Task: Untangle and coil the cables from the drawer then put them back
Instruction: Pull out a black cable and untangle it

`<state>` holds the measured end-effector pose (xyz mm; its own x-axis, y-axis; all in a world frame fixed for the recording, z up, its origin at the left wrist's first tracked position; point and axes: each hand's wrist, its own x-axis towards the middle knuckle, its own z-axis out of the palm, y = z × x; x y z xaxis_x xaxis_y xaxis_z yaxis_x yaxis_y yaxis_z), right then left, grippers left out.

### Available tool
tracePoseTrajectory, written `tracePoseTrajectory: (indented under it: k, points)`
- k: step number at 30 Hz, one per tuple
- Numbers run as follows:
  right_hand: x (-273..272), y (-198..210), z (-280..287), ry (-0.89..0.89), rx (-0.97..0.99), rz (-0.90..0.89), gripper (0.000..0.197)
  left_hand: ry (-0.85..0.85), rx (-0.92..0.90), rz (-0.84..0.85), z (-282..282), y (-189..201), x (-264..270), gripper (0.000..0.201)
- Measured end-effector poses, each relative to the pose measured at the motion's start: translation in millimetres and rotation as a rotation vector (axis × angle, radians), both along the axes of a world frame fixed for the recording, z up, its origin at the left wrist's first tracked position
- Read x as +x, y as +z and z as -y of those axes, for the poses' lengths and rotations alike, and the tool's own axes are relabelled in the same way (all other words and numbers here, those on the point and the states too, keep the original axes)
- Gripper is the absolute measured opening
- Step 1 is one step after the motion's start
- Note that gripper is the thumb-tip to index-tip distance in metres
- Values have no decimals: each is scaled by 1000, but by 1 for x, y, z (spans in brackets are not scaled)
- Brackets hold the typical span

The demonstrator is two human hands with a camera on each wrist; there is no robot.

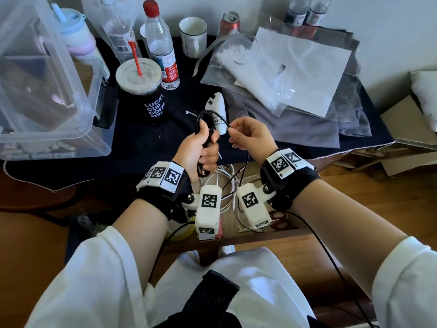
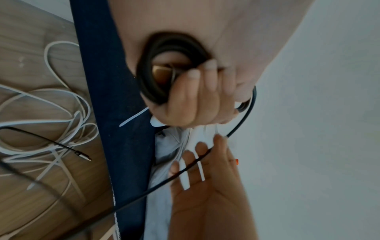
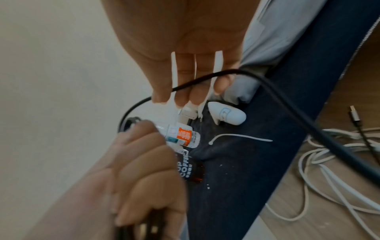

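Note:
My left hand (image 1: pixel 201 143) grips a black cable coil (image 1: pixel 205 119) upright above the table's front edge. In the left wrist view my fingers (image 2: pixel 197 91) curl round the coil (image 2: pixel 148 78). My right hand (image 1: pixel 236 131) pinches the coil's free strand just right of it. That black strand (image 3: pixel 277 97) runs across my right fingers (image 3: pixel 195 87) and hangs down into the open wooden drawer (image 1: pixel 260 236). A tangle of white cables (image 1: pixel 227 181) lies in the drawer beneath both hands, also visible as white cables (image 2: pixel 51 129) beside a loose black plug (image 2: pixel 82 155).
A white zip tie (image 1: pixel 190 113) and a white toy (image 1: pixel 217 107) lie on the dark cloth behind my hands. A coffee cup (image 1: pixel 142 91), bottles (image 1: pixel 160 43), a mug (image 1: pixel 192 31), plastic bags (image 1: pixel 283 74) and a clear bin (image 1: pixel 47 91) crowd the table. Red scissors (image 1: pixel 280 218) lie in the drawer.

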<state>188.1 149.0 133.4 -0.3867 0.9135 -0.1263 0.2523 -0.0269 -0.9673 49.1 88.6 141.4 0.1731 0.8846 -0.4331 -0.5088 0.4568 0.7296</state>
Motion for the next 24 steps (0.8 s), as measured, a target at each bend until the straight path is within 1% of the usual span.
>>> tracePoseTrajectory:
  k: [3, 6, 7, 10, 16, 21, 24]
  points:
    - [5, -6, 4, -26, -6, 37, 13, 18, 5, 10, -1, 0, 0, 51]
    - [8, -1, 5, -48, -10, 34, 8, 58, 19, -16, -1, -2, 2, 48]
    - [7, 1, 5, -48, -20, 35, 9, 85, 25, -24, -2, -3, 3, 47]
    - [3, 4, 4, -10, -51, 94, 21, 170, 43, -26, -5, -6, 8, 44]
    - [-3, 5, 8, 27, -67, 205, 24, 242, 104, -86, -7, -11, 13, 38]
    - [-6, 4, 10, -15, -111, 167, 23, 239, 137, -191, -6, -11, 14, 35]
    - [-7, 4, 10, -11, -146, 150, 22, 252, 146, -220, -7, -9, 14, 33]
